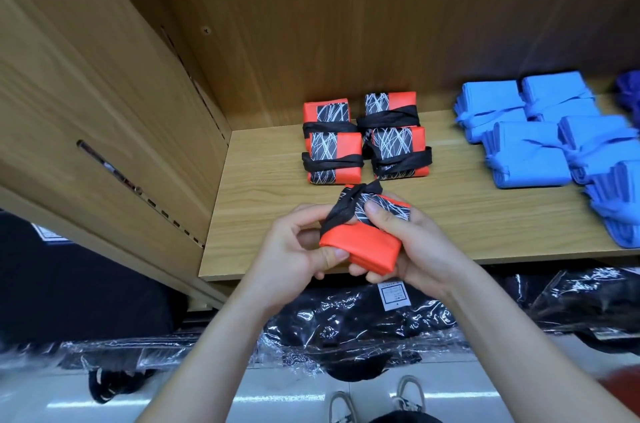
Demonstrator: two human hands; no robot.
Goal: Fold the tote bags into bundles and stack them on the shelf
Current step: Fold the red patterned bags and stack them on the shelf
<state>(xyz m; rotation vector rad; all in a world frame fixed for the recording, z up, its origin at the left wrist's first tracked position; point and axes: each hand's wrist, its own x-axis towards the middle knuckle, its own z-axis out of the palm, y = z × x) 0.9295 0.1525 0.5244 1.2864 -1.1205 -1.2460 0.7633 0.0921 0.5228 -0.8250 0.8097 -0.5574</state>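
Both hands hold a folded orange tote bag bundle (363, 244) with a black patterned panel, just above the front edge of the wooden shelf (263, 214). My left hand (298, 246) grips its left end, thumb on the orange fabric. My right hand (412, 242) grips the right side, thumb pressing the black strap (341, 213) wound round the bundle. Several finished orange bundles (363, 138), each tied with a black strap, are stacked in two columns behind it on the shelf.
Several blue bundles (540, 135) lie on the shelf's right part, with a dark blue one (630, 93) at the far right. A wooden side panel (104, 110) closes the left. Black bags in clear plastic (346, 325) fill the lower level. My shoes (374, 402) stand on the floor.
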